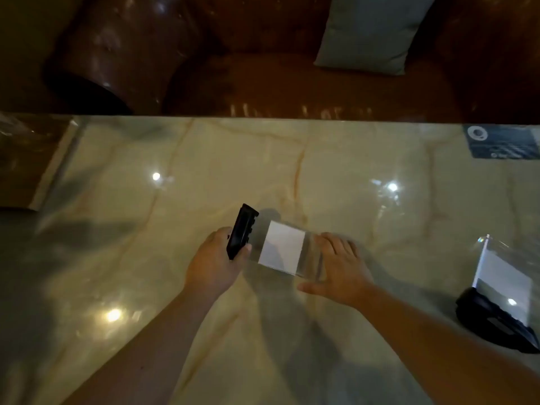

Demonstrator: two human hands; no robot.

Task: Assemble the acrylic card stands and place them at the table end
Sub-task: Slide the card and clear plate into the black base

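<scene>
Black base (pixel 242 230) pinched in the left hand (pixel 214 266), thumb on one long side and fingers wrapped behind, slotted face turned right toward the acrylic panel (pixel 285 248) — held so, by the look of it, to bring the slot onto the panel's left edge. Panel lying flat on the marble table (pixel 175 229) near the middle, white card showing through it, just right of the base and not yet seated. Right hand (pixel 340 268) spread flat, fingertips pressing the panel's right end, thumb out toward the near side; most likely pinning the clear sheet so it cannot skate on the glossy top while the base is pushed on. Closing on nothing, only bearing down

To the near right, well apart, a finished stand (pixel 496 302): black foot, clear upright sheet with white card. At the far right edge a blue card (pixel 502 141) lying flat. Far left, a dark wooden board (pixel 26 162) under clear film. Beyond the table's far edge, a brown seat with a grey cushion (pixel 371 33). Nothing between base and panel; glare and slick stone the main risk for slipping
</scene>
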